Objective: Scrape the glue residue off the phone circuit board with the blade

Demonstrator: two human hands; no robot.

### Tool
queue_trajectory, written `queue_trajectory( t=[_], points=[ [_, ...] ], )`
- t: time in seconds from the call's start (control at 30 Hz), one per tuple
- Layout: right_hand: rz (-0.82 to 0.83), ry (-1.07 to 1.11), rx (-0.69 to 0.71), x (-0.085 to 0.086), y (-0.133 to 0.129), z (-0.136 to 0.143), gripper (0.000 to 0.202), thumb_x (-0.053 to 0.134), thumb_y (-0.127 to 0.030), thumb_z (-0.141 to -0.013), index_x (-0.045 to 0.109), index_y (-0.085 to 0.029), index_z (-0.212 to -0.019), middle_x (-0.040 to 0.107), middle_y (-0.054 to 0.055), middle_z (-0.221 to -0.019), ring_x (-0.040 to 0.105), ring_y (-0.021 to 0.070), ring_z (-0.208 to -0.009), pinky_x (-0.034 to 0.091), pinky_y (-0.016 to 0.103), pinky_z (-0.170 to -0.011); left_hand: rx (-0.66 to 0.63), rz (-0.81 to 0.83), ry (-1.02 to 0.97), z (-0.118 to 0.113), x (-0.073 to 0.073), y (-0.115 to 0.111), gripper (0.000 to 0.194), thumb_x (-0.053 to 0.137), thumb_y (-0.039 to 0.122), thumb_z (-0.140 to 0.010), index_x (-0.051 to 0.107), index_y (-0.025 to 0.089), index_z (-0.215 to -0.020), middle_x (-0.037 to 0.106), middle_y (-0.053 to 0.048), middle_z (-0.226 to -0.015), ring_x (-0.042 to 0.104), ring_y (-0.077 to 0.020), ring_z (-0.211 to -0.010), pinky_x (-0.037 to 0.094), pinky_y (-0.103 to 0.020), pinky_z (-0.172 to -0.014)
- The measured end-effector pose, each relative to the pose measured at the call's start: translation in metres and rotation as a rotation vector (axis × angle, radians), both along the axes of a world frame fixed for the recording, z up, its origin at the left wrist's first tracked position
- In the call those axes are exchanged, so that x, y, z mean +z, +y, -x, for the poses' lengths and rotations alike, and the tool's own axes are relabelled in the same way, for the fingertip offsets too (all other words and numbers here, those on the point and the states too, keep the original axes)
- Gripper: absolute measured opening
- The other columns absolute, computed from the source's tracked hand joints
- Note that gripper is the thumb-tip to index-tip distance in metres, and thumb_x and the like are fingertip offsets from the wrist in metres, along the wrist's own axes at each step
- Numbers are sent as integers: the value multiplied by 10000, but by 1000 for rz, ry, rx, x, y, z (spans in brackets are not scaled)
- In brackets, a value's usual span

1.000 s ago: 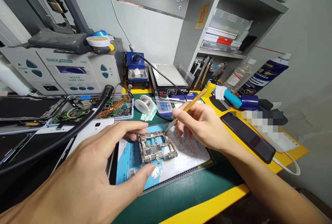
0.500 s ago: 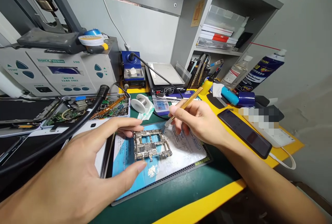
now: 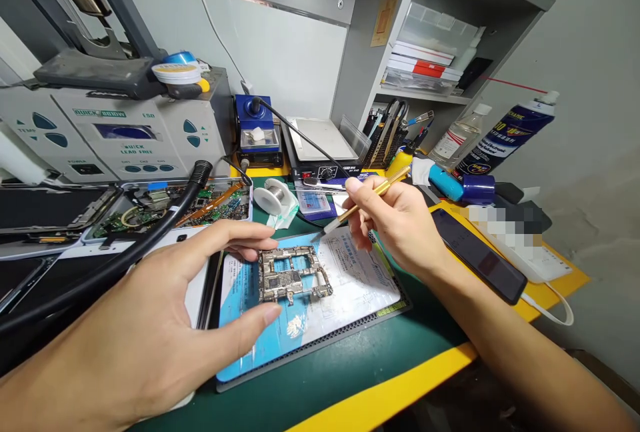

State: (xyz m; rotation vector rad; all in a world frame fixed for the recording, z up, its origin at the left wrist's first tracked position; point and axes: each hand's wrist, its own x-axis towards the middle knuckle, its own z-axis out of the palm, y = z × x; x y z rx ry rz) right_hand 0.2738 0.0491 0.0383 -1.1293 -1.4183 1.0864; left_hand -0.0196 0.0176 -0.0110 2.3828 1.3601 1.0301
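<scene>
glossy gold metal handle on the brush (image 3: 383, 190). circuit board (image 3: 290, 279): rough, metallic. mat (image 3: 370, 355): matt green. phone (image 3: 479, 255): smooth, glossy black face. spray can (image 3: 510, 139) shiny.

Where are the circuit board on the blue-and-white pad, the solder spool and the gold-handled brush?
Circuit board (image 3: 285, 280): head view, central chip area.
Solder spool (image 3: 268, 201): head view, near flange.
Gold-handled brush (image 3: 396, 177): head view, upper handle.

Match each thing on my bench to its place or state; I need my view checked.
1. Slim gold-coloured tool
2. Silvery cut-out circuit board
3. White spool of grey wire
4. Flat black phone

A. Joined to a white cable
B. Lying on the blue-and-white sheet
C. Held in the right hand
D. Beyond the sheet, touched by neither hand

Pairs: 1-C, 2-B, 3-D, 4-A
</scene>
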Motion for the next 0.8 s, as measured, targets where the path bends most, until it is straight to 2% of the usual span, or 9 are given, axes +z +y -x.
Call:
queue_trajectory(
  t=[0.2, 0.33, 0.5, 0.6, 0.8],
  points=[
    [-76, -79, -17, -8, -3, 2, 666, 870, -803, -950, 610, -261, -666, 580, -40, -508, 582, 164, -434, 460, 305, -447, 25, 2, 15, -1, 0, -2, 588, 672, 828, -986, 682, 441, -1429, 840, 44, -1395, 849, -255, -1251, 735, -278, -938],
    [-84, -87, -16, -11, -4, 2, 647, 878, -779, -962, 615, -256, -685, 609, -34, -544, 589, 158, -445, 471, 303, -455, 40, -14, 26, -4, 1, -4, 582, 673, 820, -992, 666, 458, -1447, 842, 71, -1368, 842, -232, -1237, 716, -273, -998],
    [-87, -69, -21, -11, -5, 3, 620, 883, -742, -981, 637, -251, -694, 632, -36, -548, 563, 141, -421, 451, 296, -441, 49, -26, 10, -7, 3, -8, 626, 674, 850, -976, 668, 452, -1459, 852, 59, -1342, 863, -244, -1190, 731, -287, -934],
    [-84, -74, -29, -11, -5, 4, 615, 899, -711, -983, 627, -251, -679, 642, -34, -542, 580, 145, -430, 469, 297, -458, 52, -25, 11, -8, 3, -10, 618, 681, 845, -973, 661, 465, -1460, 850, 78, -1335, 859, -217, -1197, 720, -266, -969],
    [-80, -49, -34, -8, -6, 6, 589, 921, -662, -982, 643, -234, -688, 675, -30, -556, 593, 129, -417, 454, 273, -447, 18, -44, -7, -9, 1, -11, 551, 728, 713, -999, 638, 467, -1483, 838, 124, -1369, 850, -156, -1212, 674, -186, -1039]
  ],
)
